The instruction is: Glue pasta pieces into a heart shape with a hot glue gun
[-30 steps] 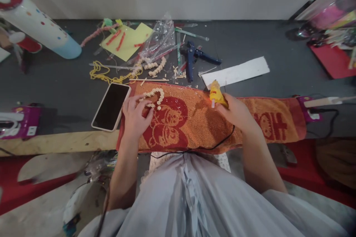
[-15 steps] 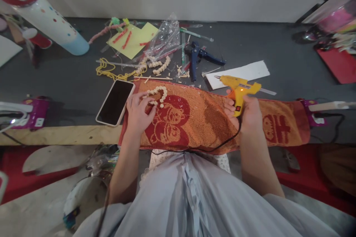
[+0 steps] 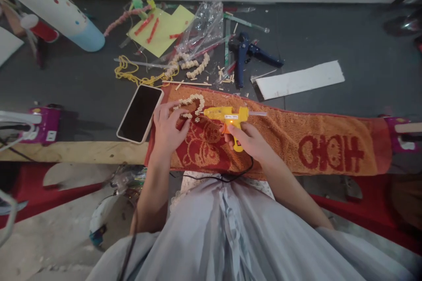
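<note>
My right hand (image 3: pixel 245 138) is wrapped round the grip of a yellow glue gun (image 3: pixel 219 113), whose nozzle points left. A clear glue stick sticks out of its back end. The nozzle tip is close to a curved chain of small cream pieces (image 3: pixel 198 99); whether they touch is too small to tell. My left hand (image 3: pixel 169 127) has its fingers bent around the left end of that chain and pressed onto it. Both hands are over an orange and red towel (image 3: pixel 270 127).
A phone (image 3: pixel 140 113) lies left of the towel. Behind are yellow string (image 3: pixel 127 71), more cream chains (image 3: pixel 199 66), yellow paper (image 3: pixel 161 30), plastic wrap (image 3: pixel 206 22), a blue cutter (image 3: pixel 243 55) and a white strip (image 3: pixel 300 80). A tall bottle (image 3: pixel 62 13) stands back left.
My right hand has brought the glue gun left, from the right part of the towel to the cream chain. The left hand stays at the chain. The view has shifted slightly.
</note>
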Tool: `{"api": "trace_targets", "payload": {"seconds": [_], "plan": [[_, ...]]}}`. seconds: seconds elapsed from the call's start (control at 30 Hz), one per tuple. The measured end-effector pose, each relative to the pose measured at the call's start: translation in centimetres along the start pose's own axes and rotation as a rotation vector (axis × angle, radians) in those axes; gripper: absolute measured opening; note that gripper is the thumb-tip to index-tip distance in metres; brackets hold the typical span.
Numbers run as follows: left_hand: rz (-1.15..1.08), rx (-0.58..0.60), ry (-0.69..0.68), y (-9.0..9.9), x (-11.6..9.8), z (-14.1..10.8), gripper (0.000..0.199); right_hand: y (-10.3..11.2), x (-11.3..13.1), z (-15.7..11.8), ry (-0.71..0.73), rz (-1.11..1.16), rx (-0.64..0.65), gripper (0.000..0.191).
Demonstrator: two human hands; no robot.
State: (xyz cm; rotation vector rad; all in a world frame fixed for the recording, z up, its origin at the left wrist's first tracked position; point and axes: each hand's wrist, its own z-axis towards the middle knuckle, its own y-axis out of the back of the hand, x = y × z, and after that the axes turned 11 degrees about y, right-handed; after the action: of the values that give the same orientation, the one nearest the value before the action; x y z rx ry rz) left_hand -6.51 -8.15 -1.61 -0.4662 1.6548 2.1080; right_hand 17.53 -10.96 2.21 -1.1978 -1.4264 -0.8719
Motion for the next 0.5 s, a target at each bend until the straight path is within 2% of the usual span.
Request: {"api": "trace_targets", "payload": {"seconds": [0.23,0.5], "plan": [[0.036,-0.017,-0.027,0.0,0.0,-0.1,0.017,-1.4,-0.2,0.4,-0.094,0.084,0.007,0.052],[-0.018,0.024,0.022,0.1,-0.1,0.0,0.018,-1.5,-0.5,0.8,-0.140,0.120,0.000,0.052]]}}
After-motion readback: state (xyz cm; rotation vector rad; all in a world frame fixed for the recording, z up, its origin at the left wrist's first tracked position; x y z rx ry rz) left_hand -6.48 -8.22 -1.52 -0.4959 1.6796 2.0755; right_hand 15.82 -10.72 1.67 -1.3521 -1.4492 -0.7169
